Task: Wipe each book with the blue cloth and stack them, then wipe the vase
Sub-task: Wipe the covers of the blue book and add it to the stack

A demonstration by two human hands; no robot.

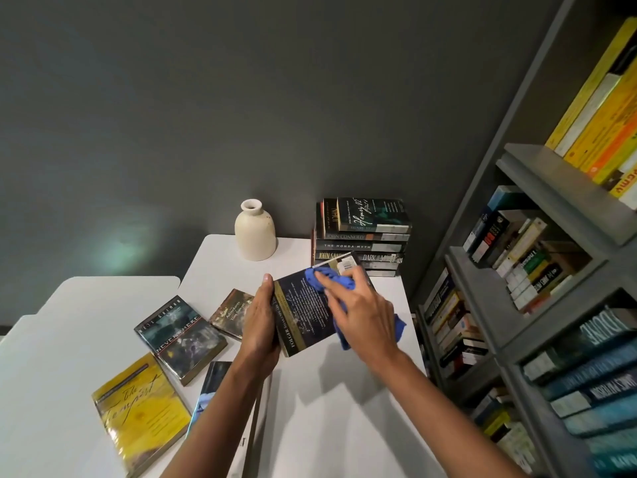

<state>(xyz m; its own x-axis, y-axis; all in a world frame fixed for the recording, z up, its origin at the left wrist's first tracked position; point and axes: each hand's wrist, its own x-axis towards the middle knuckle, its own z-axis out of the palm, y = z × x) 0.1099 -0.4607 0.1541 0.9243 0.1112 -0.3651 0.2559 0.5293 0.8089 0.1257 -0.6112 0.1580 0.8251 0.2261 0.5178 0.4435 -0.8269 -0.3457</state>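
My left hand (259, 326) grips the spine side of a dark Folger paperback (303, 310), held tilted above the white table (337, 408). My right hand (362, 312) presses the blue cloth (320, 277) against the book's back cover; a corner of the cloth hangs down past my wrist. A stack of several books (362, 236) stands at the table's far right, against the wall. The cream vase (255, 231) stands upright to the left of that stack. Loose on the table lie Neverwhere (181, 338), a Tom Sawyer book (230, 313), a yellow Tempest book (139, 412) and a blue-covered book (210, 391) partly under my left forearm.
A grey bookshelf (537, 257) packed with books fills the right side, close to the table's right edge. A dark grey wall rises behind the table. A second white tabletop (103, 291) adjoins on the left.
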